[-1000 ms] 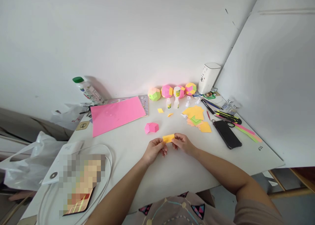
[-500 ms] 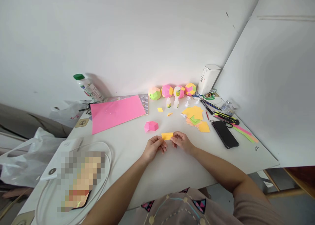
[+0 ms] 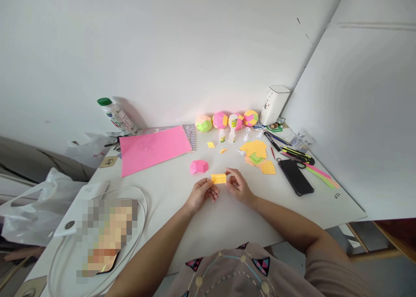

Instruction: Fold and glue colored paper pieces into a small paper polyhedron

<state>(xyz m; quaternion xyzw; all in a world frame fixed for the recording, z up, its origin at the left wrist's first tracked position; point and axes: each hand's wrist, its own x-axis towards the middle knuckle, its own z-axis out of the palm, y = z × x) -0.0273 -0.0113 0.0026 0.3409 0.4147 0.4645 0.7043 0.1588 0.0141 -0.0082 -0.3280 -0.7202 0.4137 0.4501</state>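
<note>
A small folded piece of yellow-orange paper (image 3: pixel 219 179) with a crease along its length is held up over the desk. My left hand (image 3: pixel 202 194) pinches its left end between thumb and forefinger, the other fingers curled below. At the right end, my right hand (image 3: pixel 239 187) has thumb and forefinger apart, close beside the paper's edge; whether a fingertip still touches it is hard to tell. Just beyond my left hand lies a pink faceted paper shape (image 3: pixel 199 166). Further back are a small yellow paper piece (image 3: pixel 211 144) and a folded one (image 3: pixel 223 150).
Faceted paper balls (image 3: pixel 220 120) line the wall behind glue bottles (image 3: pixel 232 134). Loose orange and green sheets (image 3: pixel 255 149) lie to the right, near a black phone (image 3: pixel 296 177), cutters and pens. Pink sheets (image 3: pixel 152 152) and a coiled white cable (image 3: pixel 145 210) are on the left.
My right thumb and forefinger have spread away from the paper's right end. The paper has shifted slightly left, still pinched in my left hand, and its crease shows more clearly.
</note>
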